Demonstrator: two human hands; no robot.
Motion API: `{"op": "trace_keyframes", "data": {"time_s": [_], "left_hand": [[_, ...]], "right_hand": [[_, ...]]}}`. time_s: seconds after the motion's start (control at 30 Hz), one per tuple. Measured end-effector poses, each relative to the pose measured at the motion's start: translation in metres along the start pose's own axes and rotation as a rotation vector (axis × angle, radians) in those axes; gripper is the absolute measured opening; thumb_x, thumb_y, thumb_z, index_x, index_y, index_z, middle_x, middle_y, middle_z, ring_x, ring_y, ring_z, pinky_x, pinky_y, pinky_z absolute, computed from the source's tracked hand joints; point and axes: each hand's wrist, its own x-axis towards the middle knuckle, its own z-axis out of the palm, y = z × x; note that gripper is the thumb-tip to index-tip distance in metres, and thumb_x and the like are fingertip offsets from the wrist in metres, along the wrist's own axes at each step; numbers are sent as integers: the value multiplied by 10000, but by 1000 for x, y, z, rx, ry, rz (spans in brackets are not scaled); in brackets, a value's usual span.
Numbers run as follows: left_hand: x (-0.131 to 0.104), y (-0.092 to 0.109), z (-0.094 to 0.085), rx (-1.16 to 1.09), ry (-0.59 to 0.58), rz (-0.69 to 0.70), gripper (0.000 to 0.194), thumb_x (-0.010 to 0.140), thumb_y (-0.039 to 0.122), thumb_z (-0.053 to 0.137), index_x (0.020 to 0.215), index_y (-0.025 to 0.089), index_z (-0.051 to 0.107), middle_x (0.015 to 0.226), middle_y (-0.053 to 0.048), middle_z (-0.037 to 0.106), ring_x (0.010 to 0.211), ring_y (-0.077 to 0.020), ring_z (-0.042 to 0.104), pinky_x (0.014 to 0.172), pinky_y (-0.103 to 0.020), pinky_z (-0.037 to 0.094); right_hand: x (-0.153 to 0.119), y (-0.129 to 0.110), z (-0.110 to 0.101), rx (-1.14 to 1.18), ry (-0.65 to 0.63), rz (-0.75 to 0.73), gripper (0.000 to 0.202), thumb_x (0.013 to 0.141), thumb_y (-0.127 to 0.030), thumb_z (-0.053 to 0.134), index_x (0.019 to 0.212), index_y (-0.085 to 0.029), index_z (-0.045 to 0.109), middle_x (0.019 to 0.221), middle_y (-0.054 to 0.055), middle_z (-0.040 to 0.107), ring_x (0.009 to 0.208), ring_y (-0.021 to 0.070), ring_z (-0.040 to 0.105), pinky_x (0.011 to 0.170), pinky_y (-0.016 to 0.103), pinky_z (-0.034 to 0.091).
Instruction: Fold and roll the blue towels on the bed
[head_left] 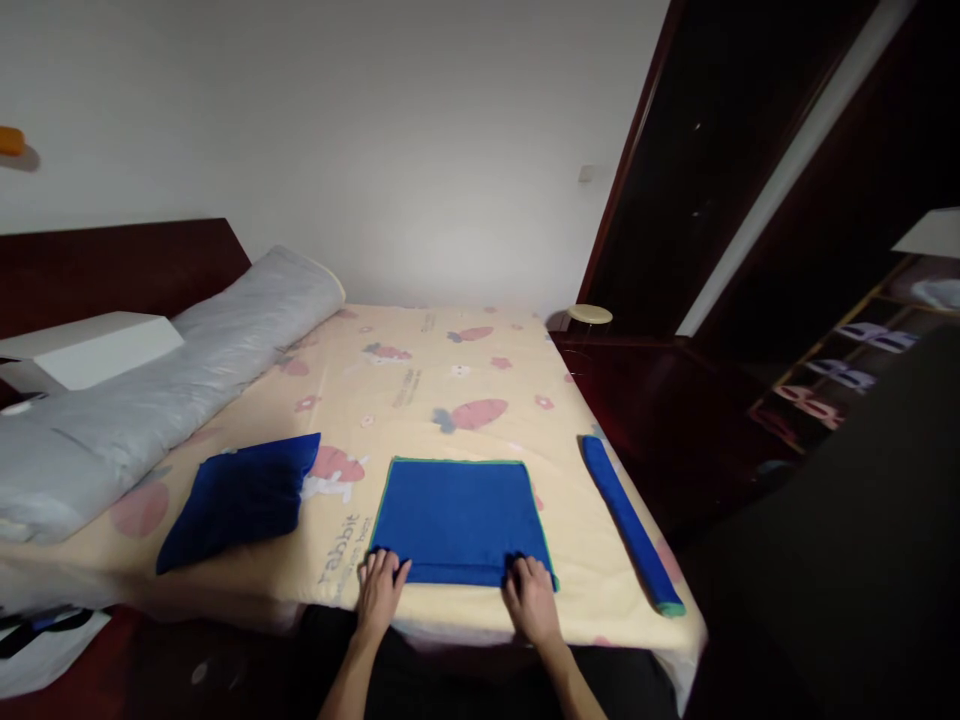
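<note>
A blue towel with green edging lies flat on the bed, its near edge folded over into a narrow strip. At the near left corner, my left hand has its fingers curled over that folded edge. My right hand grips the same strip close to the near right corner, fingertips bent down onto the cloth. To the right lies a rolled blue towel with a green end, along the bed's side. A crumpled pile of darker blue cloth rests on the left.
The bed has a cream sheet printed with carrots and rabbits. A grey rolled bedding bundle lies along the headboard, with a white box on it. Beyond the right edge stand a round stool and a shoe rack.
</note>
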Motion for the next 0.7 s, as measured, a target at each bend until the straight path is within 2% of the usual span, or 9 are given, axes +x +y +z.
{"op": "trace_keyframes", "data": {"time_s": [0.1, 0.23, 0.37, 0.53, 0.63, 0.7], "left_hand": [[2, -16, -7, -27, -3, -30, 276, 925, 420, 423, 775, 241, 570, 844, -21, 598, 916, -221, 540, 860, -373, 399], [-2, -21, -11, -69, -18, -55, 121, 853, 231, 459, 816, 252, 572, 899, -3, 610, 976, -206, 536, 888, -361, 387], [-11, -25, -15, -94, -26, -84, 301, 734, 72, 446, 910, 273, 587, 987, 12, 634, 1050, -196, 534, 934, -372, 359], [-14, -34, -20, -123, -25, -145, 309, 763, 97, 458, 951, 285, 614, 1058, -2, 665, 1090, -219, 542, 937, -396, 351], [-13, -36, -20, -126, -4, -148, 306, 773, 95, 454, 931, 283, 635, 1045, -3, 685, 1089, -218, 559, 924, -391, 353], [-14, -37, -19, -118, 29, -143, 308, 772, 98, 464, 921, 288, 654, 1039, 0, 699, 1093, -215, 572, 913, -382, 358]], "right_hand": [[-3, 20, -13, 24, 18, 35, 134, 913, -285, 419, 838, -237, 519, 807, 45, 546, 751, 216, 516, 713, 353, 424], [-6, 30, -23, 74, 13, 46, 156, 913, -291, 417, 846, -235, 546, 822, 55, 578, 777, 220, 555, 732, 355, 456], [-11, 32, -33, 84, -62, 74, 184, 894, -304, 444, 921, -234, 611, 923, 68, 629, 875, 235, 582, 809, 384, 449], [-19, 38, -43, -50, -169, 113, 319, 784, -235, 491, 1070, -263, 629, 1105, 63, 641, 1058, 258, 561, 917, 417, 395], [-19, 44, -45, -114, -184, 126, 417, 717, -165, 497, 1102, -255, 626, 1100, 68, 645, 1058, 256, 562, 905, 391, 394], [-18, 49, -44, -124, -170, 134, 407, 717, -139, 483, 1076, -254, 639, 1065, 66, 652, 1027, 245, 573, 871, 369, 404]]}}
